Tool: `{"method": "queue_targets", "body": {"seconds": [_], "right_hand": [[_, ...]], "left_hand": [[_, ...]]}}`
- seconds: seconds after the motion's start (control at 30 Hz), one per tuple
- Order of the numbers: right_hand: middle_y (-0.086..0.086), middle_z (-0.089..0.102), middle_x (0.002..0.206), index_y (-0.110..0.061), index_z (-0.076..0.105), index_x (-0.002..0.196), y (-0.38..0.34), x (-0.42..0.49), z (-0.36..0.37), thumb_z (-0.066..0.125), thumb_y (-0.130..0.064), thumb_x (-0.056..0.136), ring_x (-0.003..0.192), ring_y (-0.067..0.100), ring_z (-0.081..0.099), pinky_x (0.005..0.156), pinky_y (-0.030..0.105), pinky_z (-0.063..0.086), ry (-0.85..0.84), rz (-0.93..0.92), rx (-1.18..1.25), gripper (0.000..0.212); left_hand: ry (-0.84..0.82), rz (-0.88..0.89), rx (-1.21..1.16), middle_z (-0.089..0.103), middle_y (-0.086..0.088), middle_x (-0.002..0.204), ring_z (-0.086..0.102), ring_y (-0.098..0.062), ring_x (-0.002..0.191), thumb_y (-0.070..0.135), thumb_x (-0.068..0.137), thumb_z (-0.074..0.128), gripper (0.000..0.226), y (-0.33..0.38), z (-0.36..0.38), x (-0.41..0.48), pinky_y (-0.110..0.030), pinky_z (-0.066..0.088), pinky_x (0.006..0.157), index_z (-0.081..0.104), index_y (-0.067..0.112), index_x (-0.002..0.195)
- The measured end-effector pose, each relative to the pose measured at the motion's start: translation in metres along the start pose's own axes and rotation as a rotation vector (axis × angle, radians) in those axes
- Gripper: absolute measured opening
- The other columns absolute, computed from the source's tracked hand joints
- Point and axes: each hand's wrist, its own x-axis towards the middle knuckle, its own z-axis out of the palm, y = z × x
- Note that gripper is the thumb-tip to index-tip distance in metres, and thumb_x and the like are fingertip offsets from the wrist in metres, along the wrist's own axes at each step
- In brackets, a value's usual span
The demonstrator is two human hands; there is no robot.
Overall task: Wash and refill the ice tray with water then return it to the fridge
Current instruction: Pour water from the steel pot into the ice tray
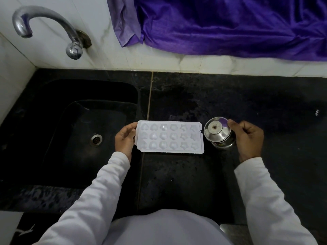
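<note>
One ice tray (169, 137), eighteen cells, lies on open counter (177, 174) beside the sink's (74, 117) right rim. Left hand (124, 138) holds its left edge; right hand (247, 138) grips one tilted steel pot (219, 134) beside it.

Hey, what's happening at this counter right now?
A person stands at a black counter beside the sink. The left hand holds the left end of a white ice tray lying on the counter; the right hand grips a small steel vessel, tilted, at the tray's right end. No water runs from the tap.
</note>
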Motion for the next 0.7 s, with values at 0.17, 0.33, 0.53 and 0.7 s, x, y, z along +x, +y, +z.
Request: {"method": "queue_targets", "body": {"seconds": [0.17, 0.33, 0.53, 0.7], "right_hand": [[0.015, 0.043, 0.062, 0.010, 0.044, 0.062, -0.0027, -0.0011, -0.0010, 0.072, -0.013, 0.087, 0.062, 0.022, 0.039, 0.065, 0.028, 0.044, 0.004, -0.002, -0.007, 0.044], [0.015, 0.042, 0.061, 0.010, 0.043, 0.062, -0.0026, -0.0017, -0.0009, 0.073, -0.013, 0.087, 0.061, 0.022, 0.038, 0.063, 0.027, 0.042, 0.004, -0.009, 0.004, 0.045], [0.017, 0.047, 0.064, 0.012, 0.045, 0.065, 0.0006, -0.0018, -0.0025, 0.073, -0.014, 0.087, 0.063, 0.024, 0.041, 0.067, 0.030, 0.045, -0.005, 0.014, 0.035, 0.044], [0.017, 0.049, 0.071, 0.007, 0.052, 0.067, -0.0012, -0.0017, -0.0033, 0.073, -0.014, 0.086, 0.069, 0.023, 0.043, 0.069, 0.031, 0.046, 0.018, 0.084, 0.140, 0.036]], "left_hand": [[-0.006, 0.002, 0.007, 0.076, -0.006, 0.110, 0.070, -0.029, 0.109, 0.000, 0.095, 0.052, 0.037, -0.0009, -0.0010, 0.0006, -0.043, 0.056, 0.094, 0.078, 0.026, 0.094], [-0.015, 0.009, 0.030, 0.075, -0.006, 0.112, 0.070, -0.027, 0.109, 0.000, 0.096, 0.052, 0.032, -0.0033, -0.0022, 0.0025, -0.042, 0.056, 0.094, 0.076, 0.021, 0.100], [-0.012, -0.007, 0.002, 0.076, -0.007, 0.110, 0.071, -0.028, 0.107, 0.001, 0.096, 0.052, 0.033, -0.0037, -0.0022, 0.0021, -0.040, 0.056, 0.089, 0.077, 0.023, 0.097], [-0.013, -0.019, -0.003, 0.076, -0.007, 0.110, 0.071, -0.029, 0.107, 0.001, 0.096, 0.052, 0.034, -0.0038, -0.0019, 0.0018, -0.037, 0.056, 0.085, 0.077, 0.024, 0.097]]}}
